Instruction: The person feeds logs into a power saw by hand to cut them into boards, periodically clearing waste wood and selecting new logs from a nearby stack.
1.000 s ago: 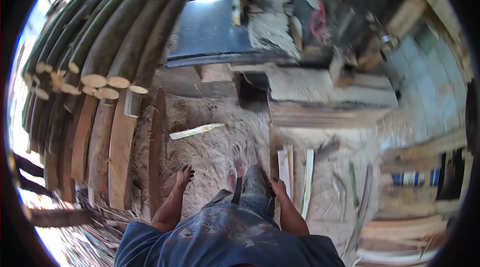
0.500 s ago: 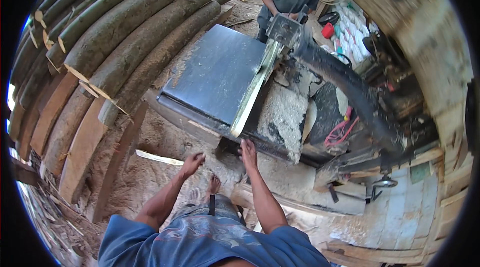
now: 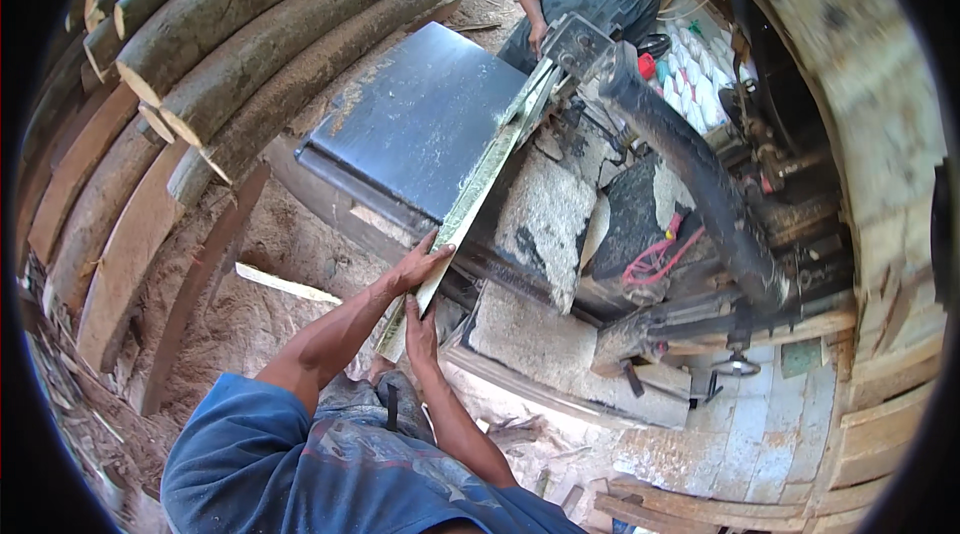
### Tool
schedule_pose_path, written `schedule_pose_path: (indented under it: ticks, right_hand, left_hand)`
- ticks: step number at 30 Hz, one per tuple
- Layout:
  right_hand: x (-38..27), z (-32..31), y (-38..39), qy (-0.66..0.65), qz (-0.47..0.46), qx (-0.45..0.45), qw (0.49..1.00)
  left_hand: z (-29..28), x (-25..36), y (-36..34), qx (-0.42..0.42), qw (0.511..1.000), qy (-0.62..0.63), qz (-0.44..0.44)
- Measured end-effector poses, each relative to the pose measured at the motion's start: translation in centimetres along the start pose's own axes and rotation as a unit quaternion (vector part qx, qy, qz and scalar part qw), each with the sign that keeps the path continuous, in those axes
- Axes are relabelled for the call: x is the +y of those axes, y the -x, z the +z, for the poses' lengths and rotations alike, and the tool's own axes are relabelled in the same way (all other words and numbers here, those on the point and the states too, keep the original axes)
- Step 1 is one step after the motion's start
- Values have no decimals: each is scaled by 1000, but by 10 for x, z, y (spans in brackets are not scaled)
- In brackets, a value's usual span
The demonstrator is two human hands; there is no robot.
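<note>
While both hands, left hand (image 3: 415, 266) and right hand (image 3: 420, 322), clamp its near end, the wood strip (image 3: 470, 206) points away up-right.

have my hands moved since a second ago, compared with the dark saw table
Yes. Both the left hand and right hand went up from the sawdust floor to the thin wooden strip lying along the dark saw table edge.

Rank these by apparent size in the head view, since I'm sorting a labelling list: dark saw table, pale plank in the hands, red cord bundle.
1. Dark saw table.
2. Pale plank, long but narrow, gripped by both hands.
3. Red cord bundle, clearly smallest.
</note>
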State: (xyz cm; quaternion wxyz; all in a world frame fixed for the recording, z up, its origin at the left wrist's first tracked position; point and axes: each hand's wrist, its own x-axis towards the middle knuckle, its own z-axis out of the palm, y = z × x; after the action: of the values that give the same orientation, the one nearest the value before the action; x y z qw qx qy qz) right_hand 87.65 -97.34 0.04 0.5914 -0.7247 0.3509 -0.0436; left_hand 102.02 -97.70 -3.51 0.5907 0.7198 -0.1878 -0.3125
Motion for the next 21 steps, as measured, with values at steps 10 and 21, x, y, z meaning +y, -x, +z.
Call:
schedule_pose_path:
  ticks: [10, 21]
  right_hand:
    - [35, 40, 141, -8, 3, -19, 1000]
    - [106, 85, 337, 0, -41, 19, 999]
  left_hand:
    - [-10, -45, 140, 7, 998, 63, 15]
    - [-8, -84, 353, 27, 999, 28, -7]
